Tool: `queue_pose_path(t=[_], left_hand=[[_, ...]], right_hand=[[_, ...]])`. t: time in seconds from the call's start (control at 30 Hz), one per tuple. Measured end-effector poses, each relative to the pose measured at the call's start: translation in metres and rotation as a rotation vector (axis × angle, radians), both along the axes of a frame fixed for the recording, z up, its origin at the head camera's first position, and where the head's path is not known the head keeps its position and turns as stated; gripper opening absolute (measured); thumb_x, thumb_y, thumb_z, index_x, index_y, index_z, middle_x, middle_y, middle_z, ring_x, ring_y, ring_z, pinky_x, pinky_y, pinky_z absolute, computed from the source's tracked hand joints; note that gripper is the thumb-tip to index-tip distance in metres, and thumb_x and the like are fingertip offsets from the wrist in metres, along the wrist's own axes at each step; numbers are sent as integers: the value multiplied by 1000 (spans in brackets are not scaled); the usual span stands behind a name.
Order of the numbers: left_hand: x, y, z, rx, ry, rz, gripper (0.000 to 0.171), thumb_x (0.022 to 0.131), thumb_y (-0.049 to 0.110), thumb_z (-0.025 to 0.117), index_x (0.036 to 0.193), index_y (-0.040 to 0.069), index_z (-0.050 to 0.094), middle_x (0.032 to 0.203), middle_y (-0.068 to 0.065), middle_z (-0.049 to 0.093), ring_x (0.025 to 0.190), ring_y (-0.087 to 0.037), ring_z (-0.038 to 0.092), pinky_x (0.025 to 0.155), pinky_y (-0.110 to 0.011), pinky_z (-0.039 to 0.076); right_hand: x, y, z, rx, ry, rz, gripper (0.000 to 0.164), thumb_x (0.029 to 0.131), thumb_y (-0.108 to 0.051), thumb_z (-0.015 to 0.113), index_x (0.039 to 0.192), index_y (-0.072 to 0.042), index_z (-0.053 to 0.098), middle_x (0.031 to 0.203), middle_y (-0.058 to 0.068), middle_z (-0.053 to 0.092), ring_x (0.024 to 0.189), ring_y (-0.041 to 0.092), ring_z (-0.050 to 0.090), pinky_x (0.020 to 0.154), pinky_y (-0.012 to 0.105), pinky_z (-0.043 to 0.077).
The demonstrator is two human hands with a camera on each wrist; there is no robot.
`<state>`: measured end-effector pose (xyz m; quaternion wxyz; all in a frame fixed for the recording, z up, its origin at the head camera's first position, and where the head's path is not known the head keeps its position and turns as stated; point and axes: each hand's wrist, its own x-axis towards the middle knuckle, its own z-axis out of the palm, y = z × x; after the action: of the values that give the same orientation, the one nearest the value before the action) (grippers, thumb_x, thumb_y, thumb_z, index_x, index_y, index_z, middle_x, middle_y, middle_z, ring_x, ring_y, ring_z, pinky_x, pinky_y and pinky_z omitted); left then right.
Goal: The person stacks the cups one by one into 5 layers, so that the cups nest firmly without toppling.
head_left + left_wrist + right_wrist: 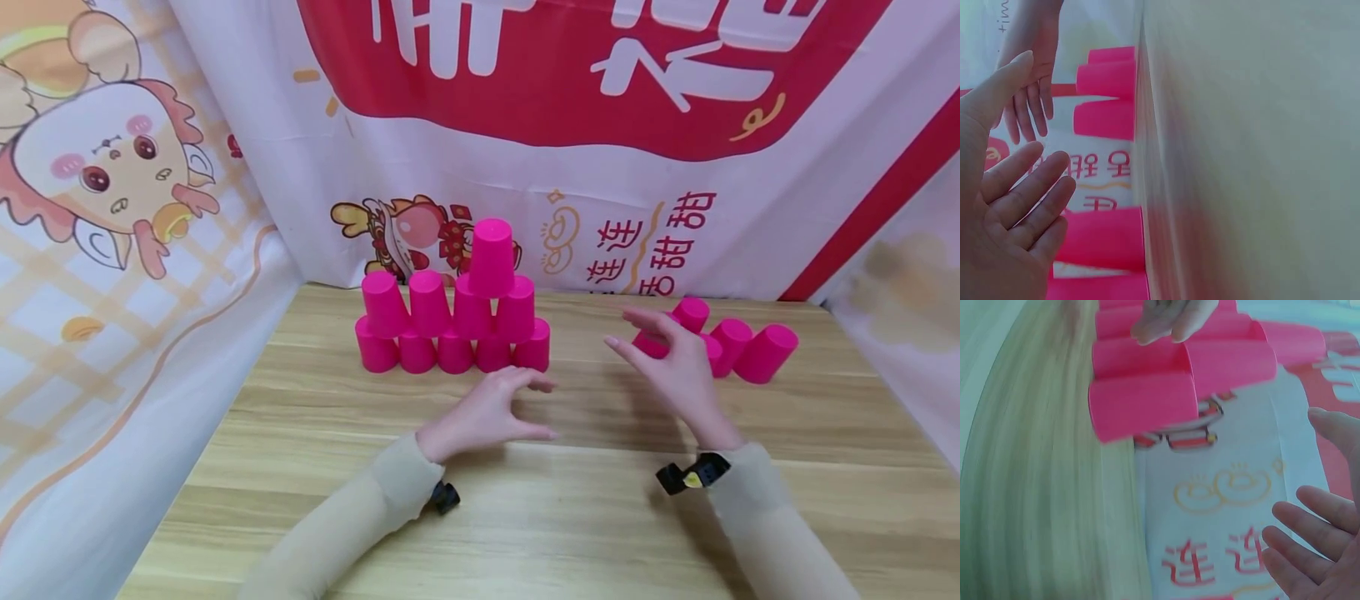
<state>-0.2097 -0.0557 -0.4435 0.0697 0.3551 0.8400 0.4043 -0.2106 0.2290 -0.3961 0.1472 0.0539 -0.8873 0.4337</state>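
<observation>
Ten pink cups in the pyramid (pixel 457 317), about five loose cups (pixel 738 346) on the counter (pixel 525 500). Left hand (pixel 491 412) and right hand (pixel 671 362) both spread, empty.

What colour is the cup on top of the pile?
Bright pink top cup, clearest in the head view.

Beige sleeves (pixel 352 521); black wrist cameras (pixel 693 472).
</observation>
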Motion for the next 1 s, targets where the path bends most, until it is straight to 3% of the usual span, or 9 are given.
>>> queue_pose_path(t=[0.13, 0.27, 0.33, 0.4, 0.5, 0.63, 0.8, 1.0], left_hand=[[-8, 21, 1, 32, 19, -23, 70, 81, 56, 82, 137, 18, 62, 130, 11, 62, 120, -5, 54, 104, -36, 46], [-18, 41, 4, 106, -22, -23, 71, 81, 56, 81, 138, 20, 61, 129, 10, 64, 118, -4, 55, 104, -43, 47], [-22, 50, 4, 142, -66, -14, 69, 81, 53, 82, 139, 22, 60, 128, 10, 64, 118, -4, 56, 104, -47, 46], [-26, 60, 3, 170, -103, 8, 68, 82, 51, 83, 139, 23, 60, 126, 13, 65, 118, -4, 56, 104, -49, 46], [-32, 75, -1, 211, -126, 43, 67, 81, 49, 85, 139, 23, 61, 124, 13, 66, 116, -4, 56, 103, -49, 47], [-40, 96, -2, 265, -136, 97, 68, 80, 48, 86, 139, 24, 61, 123, 13, 66, 114, -4, 57, 100, -47, 50], [-50, 120, 0, 288, -142, 141, 68, 80, 45, 87, 140, 27, 59, 125, 14, 65, 115, -4, 58, 100, -43, 50], [-61, 143, 7, 248, -140, 162, 73, 81, 48, 85, 145, 27, 55, 133, 16, 60, 119, -3, 55, 97, -32, 50]], right_hand=[[5, 22, 2, 19, -29, -80, 72, 87, -57, 75, 142, -14, 60, 137, 10, 60, 124, 34, 54, 95, 56, 49], [8, 45, 7, 39, -65, -154, 76, 87, -59, 74, 147, -17, 56, 141, 14, 56, 127, 37, 49, 93, 59, 50], [9, 56, 7, 44, -87, -181, 77, 87, -59, 74, 149, -19, 53, 143, 14, 55, 127, 38, 47, 90, 53, 52], [9, 67, 5, 55, -107, -201, 79, 87, -59, 73, 151, -19, 51, 143, 15, 54, 126, 39, 49, 83, 40, 55], [8, 83, 0, 56, -120, -205, 81, 86, -57, 75, 152, -16, 50, 141, 17, 55, 124, 39, 51, 76, 19, 49], [8, 98, -7, 58, -149, -185, 83, 86, -55, 77, 152, -12, 49, 140, 19, 56, 121, 38, 54, 74, 11, 45], [5, 108, -14, 71, -187, -168, 83, 85, -56, 78, 147, -6, 54, 132, 20, 62, 113, 36, 61, 72, 7, 45], [0, 114, -21, 108, -225, -167, 82, 83, -59, 78, 142, -4, 59, 121, 20, 66, 105, 34, 61, 70, 15, 50]])
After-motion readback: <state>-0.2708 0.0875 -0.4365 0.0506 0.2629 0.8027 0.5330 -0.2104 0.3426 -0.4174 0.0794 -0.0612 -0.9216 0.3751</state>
